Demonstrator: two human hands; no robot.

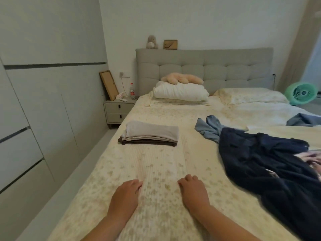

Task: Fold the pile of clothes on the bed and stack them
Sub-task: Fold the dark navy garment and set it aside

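Both hands rest empty on the bed (156, 171), fingers loosely curled, left hand (126, 193) and right hand (193, 188) set apart. Unfolded dark navy garment (271, 164) sprawls to the right, long axis near-to-far, nearer the right hand; folded stack (150, 133) lies far-left.

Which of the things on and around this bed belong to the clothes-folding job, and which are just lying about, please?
Part of the job: folded stack, dark navy garment, light blue garment, grey-blue garment, bed.

Just lying about: white pillow, plush toy, green fan, bottle, nightstand.
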